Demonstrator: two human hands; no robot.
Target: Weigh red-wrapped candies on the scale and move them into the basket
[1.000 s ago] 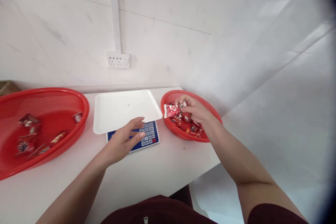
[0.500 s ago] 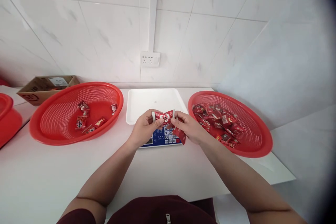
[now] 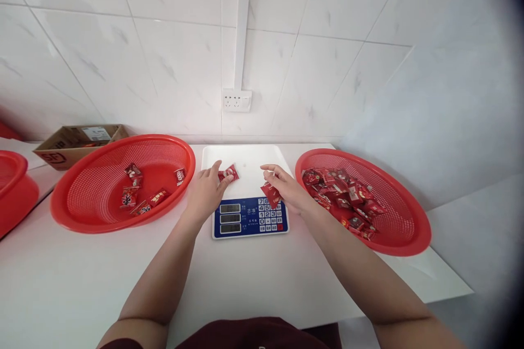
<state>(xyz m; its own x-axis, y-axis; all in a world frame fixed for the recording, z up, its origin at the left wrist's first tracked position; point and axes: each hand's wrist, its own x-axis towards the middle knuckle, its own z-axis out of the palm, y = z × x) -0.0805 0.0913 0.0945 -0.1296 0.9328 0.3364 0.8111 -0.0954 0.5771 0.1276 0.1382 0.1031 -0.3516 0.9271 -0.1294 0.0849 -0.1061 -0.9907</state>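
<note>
A blue-faced scale (image 3: 249, 217) with a white weighing tray (image 3: 245, 159) stands at the middle of the white counter. My left hand (image 3: 207, 192) rests at the tray's front left, fingers stretched out, touching a red candy packet (image 3: 228, 174) that lies on the tray. My right hand (image 3: 284, 188) hovers at the tray's front right with fingers partly spread and a second red packet (image 3: 271, 194) held under them. A red mesh basket on the right (image 3: 403, 229) holds several red packets. The red basket on the left (image 3: 82, 212) holds several too.
A cardboard box (image 3: 71, 139) sits behind the left basket. Part of another red basket (image 3: 14, 188) shows at the far left. A wall socket (image 3: 236, 100) is above the scale. The counter ends just right of the right basket.
My right hand took packets from the right basket and both hands brought them over the scale. The left hand has now laid one packet on the tray and opened; the hands moved apart.
</note>
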